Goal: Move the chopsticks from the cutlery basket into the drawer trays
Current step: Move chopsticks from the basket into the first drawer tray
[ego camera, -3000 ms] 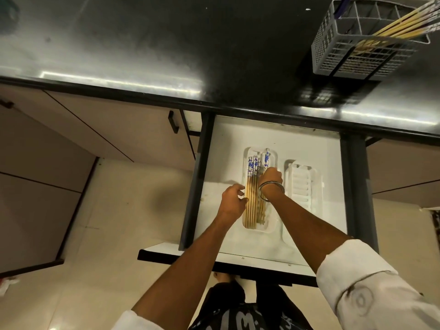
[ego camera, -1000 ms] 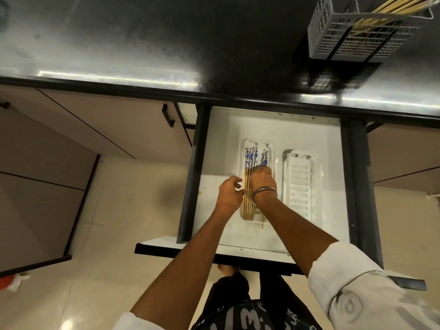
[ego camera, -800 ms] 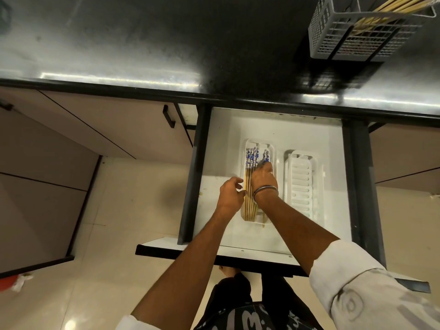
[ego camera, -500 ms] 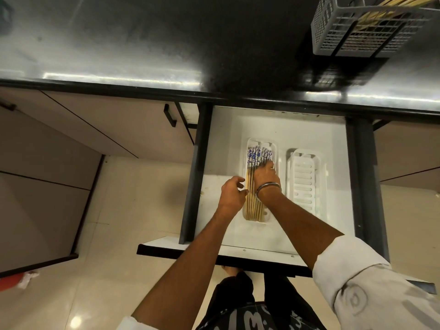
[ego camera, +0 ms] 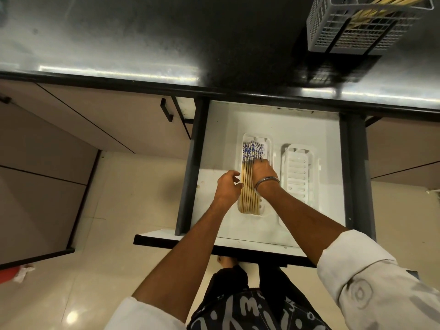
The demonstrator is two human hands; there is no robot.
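Several wooden chopsticks with blue-patterned ends lie side by side in the left white tray of the open drawer. My right hand, with a metal bangle on the wrist, rests palm down on their right side, fingers flat on them. My left hand sits at the tray's left rim with its fingers loosely curled and touching the outermost sticks. The right tray holds nothing. More chopsticks stick out of the grey cutlery basket on the counter at the top right.
The black countertop runs across the top. Closed beige cabinet doors flank the drawer. The drawer's dark side rails stand on both sides. My feet and patterned clothing are below the drawer front.
The chopsticks' blue ends now lie level and tight together. My right hand has slid slightly toward me along them. My left hand stayed at the tray's rim.
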